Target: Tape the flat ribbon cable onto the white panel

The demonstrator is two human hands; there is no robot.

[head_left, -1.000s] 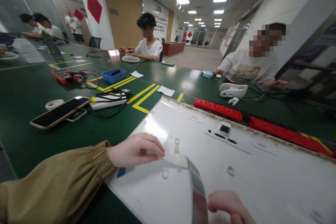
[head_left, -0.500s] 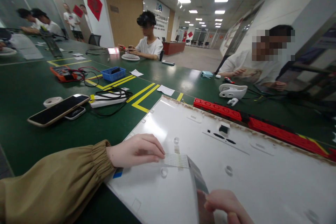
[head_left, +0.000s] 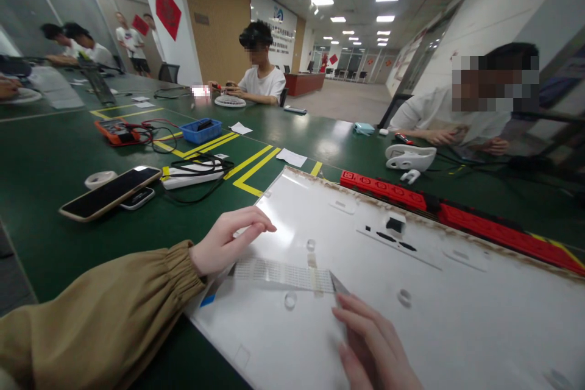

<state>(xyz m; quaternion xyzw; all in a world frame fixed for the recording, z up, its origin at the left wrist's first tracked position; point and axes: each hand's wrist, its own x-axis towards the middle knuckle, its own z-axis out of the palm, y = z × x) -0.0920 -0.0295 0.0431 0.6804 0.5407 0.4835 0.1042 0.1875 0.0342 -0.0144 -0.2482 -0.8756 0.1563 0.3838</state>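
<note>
A large white panel (head_left: pixel 457 292) lies flat on the green table in front of me. A strip of clear gridded tape (head_left: pixel 283 273) is stuck across its near left part. My left hand (head_left: pixel 228 241), in a tan sleeve, hovers over the strip's left end with fingers stretched out and apart. My right hand (head_left: pixel 372 347) lies flat on the panel at the strip's right end, fingers extended, pressing the grey remainder of the tape under them.
A phone (head_left: pixel 109 192), a tape roll (head_left: pixel 98 179) and a white power strip with black cable (head_left: pixel 192 173) lie to the left. Red power strips (head_left: pixel 411 195) run behind the panel. A blue bin (head_left: pixel 200 130) and an orange meter (head_left: pixel 114 132) sit farther back. Other people sit around the table.
The tape strip has been laid down longer across the panel. My left hand lifted off it and opened. My right hand went from pinching the tape to lying flat.
</note>
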